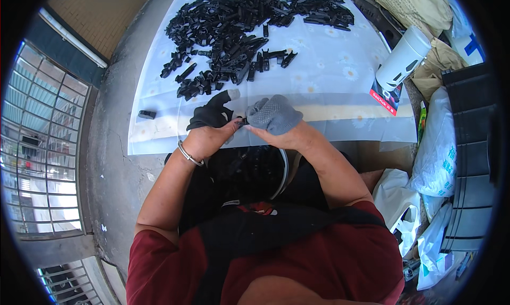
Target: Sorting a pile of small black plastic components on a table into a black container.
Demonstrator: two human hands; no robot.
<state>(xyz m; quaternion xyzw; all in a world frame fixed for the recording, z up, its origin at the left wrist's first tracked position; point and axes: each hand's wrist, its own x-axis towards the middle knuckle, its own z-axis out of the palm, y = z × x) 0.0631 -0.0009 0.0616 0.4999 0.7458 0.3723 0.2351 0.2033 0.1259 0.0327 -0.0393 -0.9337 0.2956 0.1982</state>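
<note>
At the near edge of the table, both hands meet in front of me. My left hand (211,117), in a black glove with bare thumb and a pale fingertip, pinches a small black plastic piece (243,121). My right hand (274,117), in a grey dotted glove, has its fingers curled round the other side of the same piece. Most of the piece is hidden by the fingers. Beyond them a big heap of similar black plastic pieces (228,52) spreads over the far half of the table. One single piece (147,114) lies apart at the left.
A daisy-patterned cover (340,66) lies on the table. At its right stands a tilted-looking white cylinder (405,58) beside a red card (383,99). Below my hands, a round container with a pale rim (285,172) sits at my lap. Plastic bags (435,145) crowd the right side.
</note>
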